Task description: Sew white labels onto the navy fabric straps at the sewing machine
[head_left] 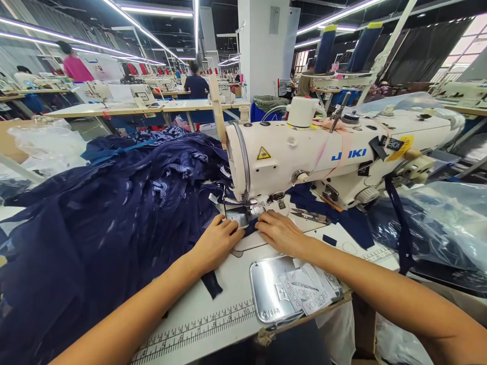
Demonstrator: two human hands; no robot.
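A dark navy fabric piece [251,226] lies under the presser foot of the white sewing machine [281,157]. My left hand [216,242] is at the left of the needle plate, its fingers curled and pressed together on the fabric's edge. From the right, my right hand [281,233] holds the same fabric down, with its fingers close together near the needle. The fingertips of both hands partly hide the fabric. To the left spreads a large heap of navy garments [125,228] with pale lace patches, and a narrow navy strip [212,285] hangs below my left wrist.
A metal tin lid [264,294] with printed labels [308,291] sits at the front edge. Thread snips [310,217] and navy scraps [353,225] lie right of the needle. Plastic-wrapped cloth [441,228] is at far right. Other people work at machines behind.
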